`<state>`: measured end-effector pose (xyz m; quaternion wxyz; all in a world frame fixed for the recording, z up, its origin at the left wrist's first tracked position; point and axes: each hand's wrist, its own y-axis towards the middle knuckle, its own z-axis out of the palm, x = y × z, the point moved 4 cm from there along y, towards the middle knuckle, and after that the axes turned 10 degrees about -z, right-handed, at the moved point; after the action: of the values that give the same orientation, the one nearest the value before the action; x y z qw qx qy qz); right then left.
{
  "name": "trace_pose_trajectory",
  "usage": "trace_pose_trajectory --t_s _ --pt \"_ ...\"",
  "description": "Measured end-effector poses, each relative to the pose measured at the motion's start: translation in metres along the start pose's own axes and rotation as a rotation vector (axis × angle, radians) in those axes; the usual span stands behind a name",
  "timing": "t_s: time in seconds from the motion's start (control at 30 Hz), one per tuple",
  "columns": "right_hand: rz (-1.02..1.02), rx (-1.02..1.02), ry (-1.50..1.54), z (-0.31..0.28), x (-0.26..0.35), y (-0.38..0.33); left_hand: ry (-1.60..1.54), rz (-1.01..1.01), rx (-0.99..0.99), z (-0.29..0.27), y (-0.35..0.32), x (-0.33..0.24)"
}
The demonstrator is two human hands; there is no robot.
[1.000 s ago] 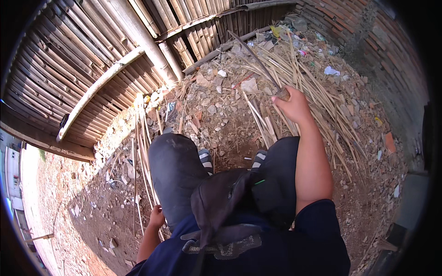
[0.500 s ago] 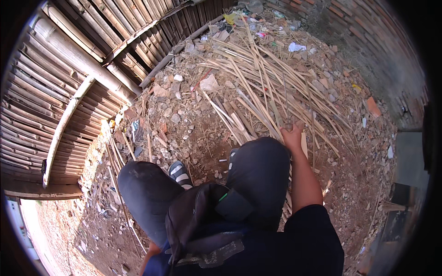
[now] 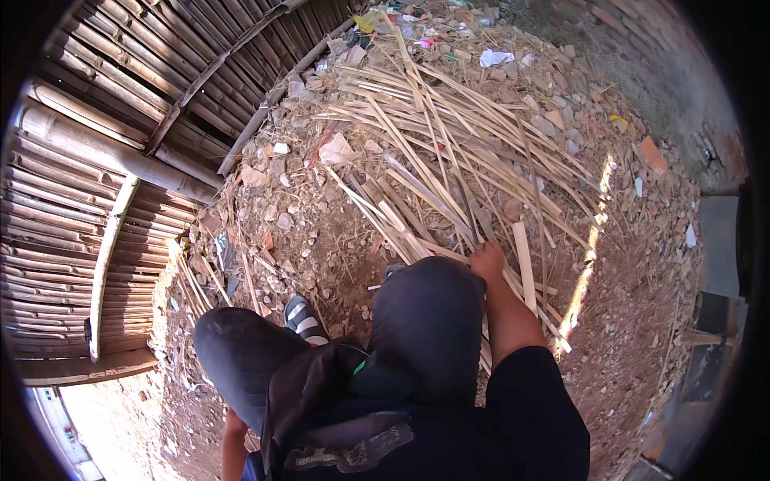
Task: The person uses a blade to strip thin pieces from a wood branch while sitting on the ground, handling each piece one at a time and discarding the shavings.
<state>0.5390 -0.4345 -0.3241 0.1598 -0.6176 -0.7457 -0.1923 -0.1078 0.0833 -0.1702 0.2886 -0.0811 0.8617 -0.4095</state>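
The right hand (image 3: 487, 260) is closed in a narrow grip on what looks like a blade (image 3: 471, 216), dark and slim, pointing away from the body over the strips (image 3: 473, 136). The left hand is hidden by the left knee (image 3: 233, 345); only the forearm (image 3: 233, 441) shows, so I cannot tell its grip.

The strips lie in a loose, crossing heap on the ground, ahead and to the right, while a few more lie beyond the left knee. Many are slim and pale, so I judge a good share already split. Some browner pieces (image 3: 405, 204) lie just ahead of the right knee (image 3: 433, 305) and may be unworked. None of the strips in sight is tied or neatly stacked; how many are left to work, I cannot tell
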Motion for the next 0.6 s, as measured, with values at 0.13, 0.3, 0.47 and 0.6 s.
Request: trace_pose_trajectory --t_s 0.13,0.3,0.47,0.6 --pt "-0.125 0.075 -0.154 0.010 -0.003 -0.005 0.021 -0.049 0.029 0.005 -0.018 0.020" --pt "0.118 0.422 -0.105 -0.023 0.022 -0.015 0.028 -0.085 0.049 0.013 -0.030 0.034" --pt "0.102 0.360 -0.119 -0.016 -0.006 -0.045 0.012 -0.068 0.048 0.020 -0.032 0.022" --pt "0.155 0.365 -0.068 -0.032 0.000 -0.051 -0.008 -0.052 0.053 0.022 -0.034 0.020"
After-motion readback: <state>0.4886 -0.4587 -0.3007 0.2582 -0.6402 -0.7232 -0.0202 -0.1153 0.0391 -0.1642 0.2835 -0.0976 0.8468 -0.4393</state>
